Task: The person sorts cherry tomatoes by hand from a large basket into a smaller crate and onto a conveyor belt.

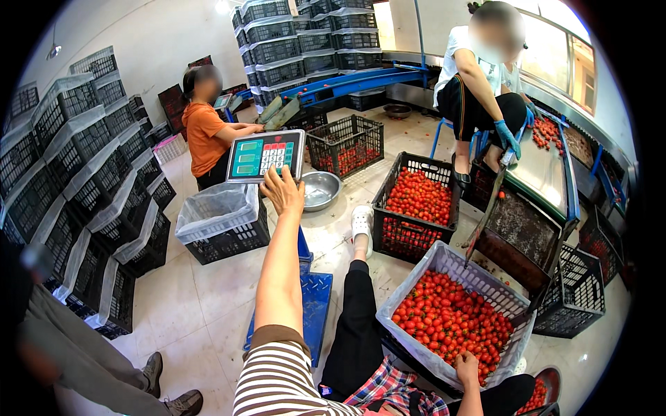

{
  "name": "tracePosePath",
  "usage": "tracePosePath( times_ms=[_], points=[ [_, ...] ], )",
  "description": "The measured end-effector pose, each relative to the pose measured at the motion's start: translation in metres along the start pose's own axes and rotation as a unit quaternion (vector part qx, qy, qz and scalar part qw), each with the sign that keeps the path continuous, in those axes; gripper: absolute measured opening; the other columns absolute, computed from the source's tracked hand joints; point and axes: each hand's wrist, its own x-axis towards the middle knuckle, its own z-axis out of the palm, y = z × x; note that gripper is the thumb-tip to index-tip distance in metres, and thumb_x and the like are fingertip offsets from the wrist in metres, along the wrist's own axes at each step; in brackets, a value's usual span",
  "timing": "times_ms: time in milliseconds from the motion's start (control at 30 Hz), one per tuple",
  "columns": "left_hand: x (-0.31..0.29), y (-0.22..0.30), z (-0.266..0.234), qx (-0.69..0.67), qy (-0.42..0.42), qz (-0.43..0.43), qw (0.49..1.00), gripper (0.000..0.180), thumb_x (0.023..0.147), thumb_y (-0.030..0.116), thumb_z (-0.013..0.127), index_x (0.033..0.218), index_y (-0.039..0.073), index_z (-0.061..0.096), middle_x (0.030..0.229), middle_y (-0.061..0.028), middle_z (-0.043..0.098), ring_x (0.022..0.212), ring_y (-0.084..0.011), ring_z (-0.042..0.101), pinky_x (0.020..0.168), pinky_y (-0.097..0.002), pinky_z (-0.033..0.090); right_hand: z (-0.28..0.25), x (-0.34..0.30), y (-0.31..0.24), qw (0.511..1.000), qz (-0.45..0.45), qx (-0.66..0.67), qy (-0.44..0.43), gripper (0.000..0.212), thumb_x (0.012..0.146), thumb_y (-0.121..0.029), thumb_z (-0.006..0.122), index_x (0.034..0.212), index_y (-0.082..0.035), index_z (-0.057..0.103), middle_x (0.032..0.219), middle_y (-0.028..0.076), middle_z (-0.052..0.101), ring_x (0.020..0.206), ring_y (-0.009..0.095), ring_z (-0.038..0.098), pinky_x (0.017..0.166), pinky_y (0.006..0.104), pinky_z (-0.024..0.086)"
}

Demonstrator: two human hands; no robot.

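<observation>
My left hand [282, 191] reaches forward with fingers spread, its fingertips at the keypad of a digital scale display [268, 157]. A blue scale platform [316, 305] sits on the floor below, beside my leg. Close by on the right, my right hand [467, 367] is curled closed at the near side of a lined crate [416, 277]. Whatever its fingers hold, if anything, is hidden. Small red tomatoes [444, 315] fill much of that crate, and the hand is right against them.
Another crate of tomatoes [420, 197] stands ahead, near a metal bowl [320, 190] and a lined crate [222, 215]. Stacked crates [83, 166] line the left. A person in orange [205, 139] and one with blue gloves [508, 139] sit nearby. Someone's legs [83, 353] show at lower left.
</observation>
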Motion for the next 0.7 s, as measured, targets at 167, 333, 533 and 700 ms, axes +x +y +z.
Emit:
tracePosePath(
  times_ms=[167, 333, 533, 700],
  points=[
    [-0.010, 0.007, -0.007, -0.046, 0.026, 0.035, 0.998, 0.072, 0.069, 0.028, 0.073, 0.128, 0.012, 0.035, 0.128, -0.0177, 0.032, 0.123, -0.0348, 0.028, 0.101, -0.0524, 0.020, -0.010, -0.007, -0.016, 1.000, -0.003, -0.001, 0.003, 0.024, 0.082, -0.020, 0.056, 0.090, 0.002, 0.063, 0.078, 0.021, 0.064, 0.076, 0.034, 0.063, 0.069, 0.0404, 0.048],
    [-0.072, 0.025, -0.006, -0.161, 0.124, 0.154, 0.967, 0.042, 0.074, 0.019, 0.065, 0.111, 0.006, 0.050, 0.118, -0.0170, 0.041, 0.113, -0.0341, 0.039, 0.095, -0.0476, 0.030, -0.009, -0.008, -0.015, 1.000, -0.001, -0.014, 0.007, 0.023, 0.082, -0.019, 0.056, 0.090, 0.001, 0.064, 0.080, 0.022, 0.064, 0.077, 0.033, 0.064, 0.070, 0.0401, 0.049],
    [-0.221, 0.116, -0.047, -0.505, -0.058, 0.212, 0.835, 0.026, 0.060, 0.003, 0.073, 0.057, 0.006, 0.047, 0.074, -0.0111, 0.057, 0.070, -0.0328, 0.055, 0.061, -0.0396, 0.045, 0.002, -0.010, -0.011, 1.000, 0.006, 0.001, -0.008, 0.024, 0.082, -0.020, 0.056, 0.092, 0.000, 0.064, 0.084, 0.023, 0.064, 0.082, 0.035, 0.063, 0.073, 0.0415, 0.048],
    [-0.338, 0.196, -0.065, -0.553, -0.312, 0.282, 0.719, 0.035, 0.074, 0.005, 0.061, 0.108, 0.005, 0.055, 0.125, -0.0230, 0.039, 0.115, -0.0391, 0.042, 0.097, -0.0437, 0.036, 0.002, -0.005, -0.005, 1.000, 0.001, -0.017, 0.026, 0.026, 0.082, -0.023, 0.055, 0.091, 0.000, 0.063, 0.081, 0.022, 0.063, 0.079, 0.034, 0.063, 0.070, 0.0415, 0.048]
  ],
)
